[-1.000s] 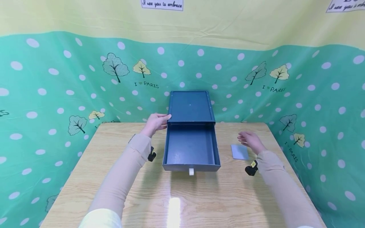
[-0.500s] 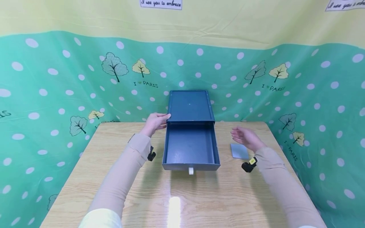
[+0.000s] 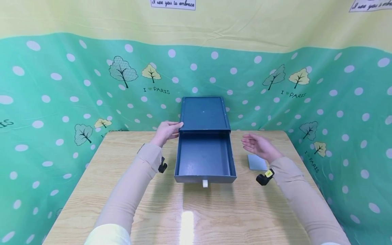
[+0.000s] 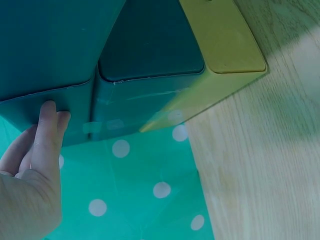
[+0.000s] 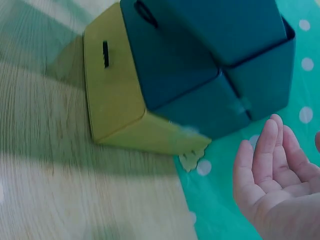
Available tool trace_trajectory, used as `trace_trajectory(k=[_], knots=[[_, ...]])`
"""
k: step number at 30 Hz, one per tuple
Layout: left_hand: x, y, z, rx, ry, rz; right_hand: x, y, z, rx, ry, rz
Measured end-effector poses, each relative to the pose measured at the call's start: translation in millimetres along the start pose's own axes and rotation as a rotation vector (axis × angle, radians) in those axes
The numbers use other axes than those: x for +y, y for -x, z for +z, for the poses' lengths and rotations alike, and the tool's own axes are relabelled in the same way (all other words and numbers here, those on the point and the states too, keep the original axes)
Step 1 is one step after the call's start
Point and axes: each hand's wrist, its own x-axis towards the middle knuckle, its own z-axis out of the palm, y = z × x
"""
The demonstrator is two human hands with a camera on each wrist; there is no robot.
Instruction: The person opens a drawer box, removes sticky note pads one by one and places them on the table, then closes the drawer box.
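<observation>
A stack of drawer boxes stands at the back of the table, its blue top box (image 3: 203, 114) holding a pulled-out blue drawer (image 3: 190, 179) with a white front tab (image 3: 205, 183). Nothing is visible inside this drawer. My left hand (image 3: 166, 132) touches the top box's left side, thumb at the upper edge; in the left wrist view, straight fingers (image 4: 47, 127) lie against the casing. To the right of the stack, my right hand (image 3: 258, 145) hovers apart from it, fingers loosely extended and holding nothing. Below that hand lies a flat light-blue square (image 3: 256, 163), partly covered.
Under the top box are a second blue drawer box (image 4: 150, 45) and a yellow one (image 5: 112, 80) with a dark pull. The wooden table (image 3: 214, 217) meets a green dotted cloth (image 3: 196, 68) behind and at both sides. Black cameras (image 3: 265, 177) hang from both wrists.
My right hand has moved left, closer to the drawer stack, uncovering more of the light-blue square. My left hand and the drawer stay where they were.
</observation>
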Motion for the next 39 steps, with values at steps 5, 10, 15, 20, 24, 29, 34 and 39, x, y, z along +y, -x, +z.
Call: trace_trajectory(k=[5, 10, 15, 20, 24, 29, 34, 39], knots=[[-0.1, -0.1, 0.4, -0.007, -0.006, 0.003, -2.5, 1.4, 9.1, -0.068, -0.058, -0.015], [-0.1, 0.2, 0.1, -0.008, -0.016, 0.006, -8.3, 4.5, 20.2, -0.135, -0.111, -0.016], [-0.2, 0.6, -0.1, -0.006, -0.026, 0.006, -14.4, 8.4, 31.9, -0.182, -0.133, -0.019], [0.1, 0.3, 0.1, 0.001, -0.015, 0.003, -19.2, 13.2, 46.0, -0.232, -0.124, -0.038], [1.1, 0.7, -0.1, 0.001, -0.005, -0.007, -20.8, 17.2, 56.1, -0.296, -0.113, -0.050], [0.8, 1.2, 0.1, -0.001, -0.003, -0.012, -20.5, 22.1, 68.5, -0.344, -0.053, -0.054], [-0.6, 1.1, 0.2, 0.003, -0.009, -0.005, -18.8, 27.1, 81.4, -0.387, 0.000, -0.050], [-0.2, 1.0, 0.2, -0.004, 0.000, -0.009, -18.3, 33.0, 96.6, -0.389, 0.074, -0.011]])
